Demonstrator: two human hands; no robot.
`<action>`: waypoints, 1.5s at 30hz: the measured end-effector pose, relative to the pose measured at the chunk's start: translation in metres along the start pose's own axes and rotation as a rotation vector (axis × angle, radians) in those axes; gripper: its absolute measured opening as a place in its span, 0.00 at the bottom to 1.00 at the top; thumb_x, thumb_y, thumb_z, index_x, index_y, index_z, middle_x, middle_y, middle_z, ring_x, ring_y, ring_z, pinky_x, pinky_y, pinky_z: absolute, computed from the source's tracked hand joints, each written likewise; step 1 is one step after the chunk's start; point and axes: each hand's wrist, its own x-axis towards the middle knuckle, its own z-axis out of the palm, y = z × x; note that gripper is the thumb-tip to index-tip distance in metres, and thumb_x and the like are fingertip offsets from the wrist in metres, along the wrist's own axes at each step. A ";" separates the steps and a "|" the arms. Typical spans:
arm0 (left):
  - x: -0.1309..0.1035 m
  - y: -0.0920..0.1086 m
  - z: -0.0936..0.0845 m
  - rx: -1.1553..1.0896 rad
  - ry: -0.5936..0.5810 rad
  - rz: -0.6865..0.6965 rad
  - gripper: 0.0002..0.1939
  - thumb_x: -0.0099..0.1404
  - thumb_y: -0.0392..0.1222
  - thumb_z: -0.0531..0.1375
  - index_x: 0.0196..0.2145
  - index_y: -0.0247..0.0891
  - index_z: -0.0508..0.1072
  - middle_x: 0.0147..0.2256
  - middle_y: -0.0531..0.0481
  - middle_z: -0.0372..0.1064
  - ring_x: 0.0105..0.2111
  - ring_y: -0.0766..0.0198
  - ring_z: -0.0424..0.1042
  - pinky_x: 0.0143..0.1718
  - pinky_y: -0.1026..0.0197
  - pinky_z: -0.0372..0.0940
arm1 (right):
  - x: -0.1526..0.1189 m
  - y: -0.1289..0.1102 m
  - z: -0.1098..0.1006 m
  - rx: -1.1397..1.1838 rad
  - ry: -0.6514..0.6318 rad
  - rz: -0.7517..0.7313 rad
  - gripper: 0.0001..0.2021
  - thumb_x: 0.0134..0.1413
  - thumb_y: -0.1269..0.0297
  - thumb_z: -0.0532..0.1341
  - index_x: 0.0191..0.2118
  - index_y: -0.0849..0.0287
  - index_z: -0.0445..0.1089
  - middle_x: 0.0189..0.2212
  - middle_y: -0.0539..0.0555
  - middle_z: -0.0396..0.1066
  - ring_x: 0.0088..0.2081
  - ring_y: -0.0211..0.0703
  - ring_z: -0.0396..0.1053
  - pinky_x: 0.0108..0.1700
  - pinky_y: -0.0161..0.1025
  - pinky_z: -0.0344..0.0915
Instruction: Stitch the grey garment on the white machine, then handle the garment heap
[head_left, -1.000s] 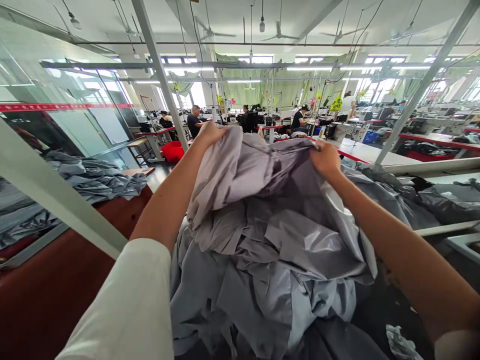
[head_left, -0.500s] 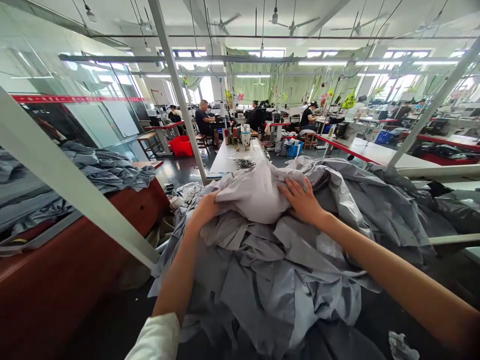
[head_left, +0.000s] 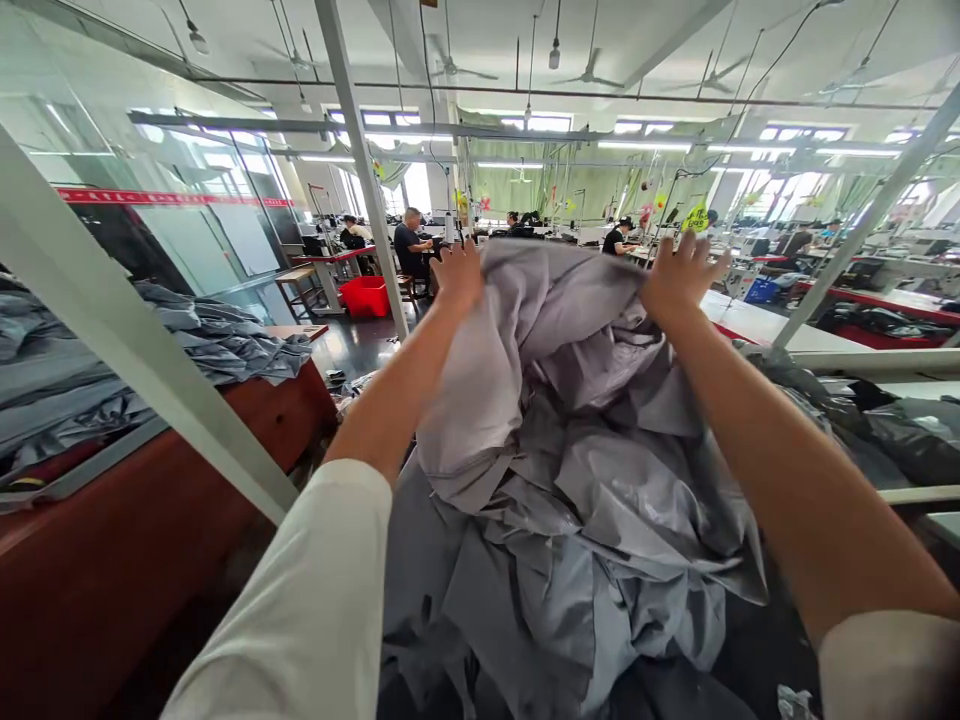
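Note:
A large grey cloth (head_left: 570,290) stretches between my two hands, its top edge lifted high and its middle sagging in folds. My left hand (head_left: 459,276) grips it at the upper left edge, fingers pointing up. At the upper right edge my right hand (head_left: 681,280) has hold of it, with several fingers spread away from the cloth; its thumb side is hidden. Below hangs a heap of crumpled grey cloth (head_left: 540,600), which merges with the lifted part.
A slanted white post (head_left: 150,330) stands at left, before a red-brown table (head_left: 247,450) piled with grey fabric (head_left: 202,340). Another post (head_left: 870,220) rises at right, near dark plastic-wrapped bundles (head_left: 900,430). Several people sit at sewing tables farther back, near a red bin (head_left: 365,297).
Both hands have risen and moved apart, pulling the cloth up and spreading it. My right hand, which lay flat on the cloth, now holds its edge. The raised cloth hides the sewing machine behind.

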 end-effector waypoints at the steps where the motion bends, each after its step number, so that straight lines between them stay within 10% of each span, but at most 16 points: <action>1: -0.007 0.003 0.009 0.073 0.019 0.004 0.27 0.60 0.28 0.59 0.57 0.27 0.60 0.58 0.33 0.56 0.62 0.42 0.50 0.61 0.33 0.43 | -0.009 -0.003 0.008 -0.012 -0.020 0.003 0.22 0.64 0.69 0.42 0.59 0.74 0.57 0.60 0.74 0.49 0.61 0.61 0.49 0.53 0.59 0.48; 4: -0.050 0.008 0.025 0.328 -0.046 0.034 0.30 0.60 0.32 0.59 0.59 0.30 0.57 0.60 0.32 0.53 0.61 0.41 0.50 0.60 0.36 0.46 | -0.055 -0.012 0.029 -0.032 -0.163 -0.280 0.23 0.58 0.71 0.53 0.60 0.68 0.57 0.60 0.73 0.53 0.58 0.60 0.55 0.54 0.57 0.52; 7: -0.111 0.006 0.025 0.553 -0.389 0.071 0.23 0.65 0.50 0.55 0.52 0.32 0.66 0.53 0.35 0.63 0.55 0.44 0.61 0.54 0.43 0.58 | -0.113 -0.022 0.048 -0.021 -0.518 -0.687 0.17 0.61 0.65 0.52 0.53 0.65 0.66 0.51 0.67 0.66 0.52 0.55 0.64 0.54 0.52 0.55; 10: -0.168 -0.003 0.015 0.654 -0.726 0.111 0.28 0.62 0.61 0.54 0.46 0.33 0.70 0.49 0.35 0.67 0.52 0.44 0.64 0.52 0.46 0.60 | -0.163 -0.032 0.067 -0.027 -0.855 -0.650 0.23 0.60 0.50 0.54 0.51 0.63 0.68 0.49 0.65 0.69 0.51 0.57 0.66 0.54 0.52 0.57; 13: -0.199 -0.024 0.005 0.696 -0.761 0.130 0.30 0.57 0.57 0.60 0.51 0.34 0.67 0.51 0.36 0.65 0.52 0.43 0.64 0.50 0.47 0.61 | -0.191 -0.040 0.081 -0.001 -0.966 -0.543 0.24 0.58 0.50 0.56 0.53 0.62 0.66 0.52 0.65 0.67 0.52 0.57 0.65 0.52 0.50 0.60; 20: -0.192 -0.072 -0.036 0.500 -0.640 -0.030 0.13 0.62 0.34 0.50 0.39 0.37 0.73 0.38 0.44 0.73 0.41 0.55 0.71 0.40 0.59 0.61 | -0.170 -0.026 0.062 0.310 -0.729 -0.492 0.12 0.62 0.64 0.53 0.45 0.58 0.71 0.45 0.55 0.73 0.46 0.48 0.70 0.44 0.37 0.61; 28: -0.167 -0.041 -0.070 0.066 -0.126 0.041 0.12 0.63 0.44 0.52 0.35 0.37 0.72 0.30 0.50 0.70 0.32 0.61 0.67 0.34 0.63 0.58 | -0.131 -0.014 0.005 0.558 -0.454 -0.279 0.16 0.63 0.59 0.50 0.43 0.60 0.72 0.37 0.55 0.74 0.38 0.45 0.69 0.41 0.37 0.61; 31: -0.137 -0.033 -0.064 -0.140 -0.143 0.056 0.10 0.61 0.44 0.54 0.31 0.37 0.71 0.28 0.51 0.68 0.30 0.64 0.66 0.33 0.65 0.59 | -0.143 -0.028 -0.003 0.524 -0.360 -0.358 0.21 0.61 0.53 0.54 0.53 0.60 0.66 0.49 0.59 0.68 0.50 0.52 0.65 0.50 0.44 0.59; 35: -0.093 -0.026 -0.062 -0.353 -0.229 0.107 0.07 0.61 0.42 0.55 0.31 0.37 0.71 0.28 0.52 0.68 0.30 0.65 0.67 0.32 0.66 0.61 | -0.176 -0.049 -0.001 0.471 -0.554 -0.419 0.32 0.54 0.55 0.59 0.61 0.63 0.55 0.52 0.63 0.66 0.51 0.55 0.65 0.47 0.44 0.61; 38: -0.071 -0.021 -0.072 -0.215 -0.113 0.155 0.07 0.62 0.42 0.54 0.33 0.38 0.71 0.30 0.51 0.68 0.33 0.63 0.68 0.36 0.64 0.62 | -0.185 -0.058 -0.005 0.525 -0.618 -0.302 0.16 0.55 0.66 0.54 0.50 0.61 0.65 0.39 0.57 0.72 0.39 0.49 0.69 0.39 0.38 0.61; 42: -0.076 -0.029 -0.087 0.269 0.038 0.228 0.10 0.64 0.41 0.52 0.40 0.41 0.71 0.39 0.46 0.70 0.44 0.55 0.68 0.47 0.56 0.61 | -0.178 -0.060 -0.027 0.839 -0.311 -0.241 0.14 0.55 0.70 0.50 0.44 0.58 0.68 0.39 0.54 0.70 0.41 0.44 0.68 0.42 0.37 0.62; 45: -0.107 -0.053 -0.091 0.515 -0.095 0.208 0.14 0.63 0.39 0.52 0.45 0.39 0.70 0.45 0.43 0.69 0.49 0.51 0.65 0.52 0.51 0.59 | -0.176 -0.050 -0.031 0.888 -0.130 -0.259 0.16 0.53 0.71 0.50 0.45 0.57 0.68 0.45 0.56 0.67 0.48 0.47 0.64 0.49 0.41 0.62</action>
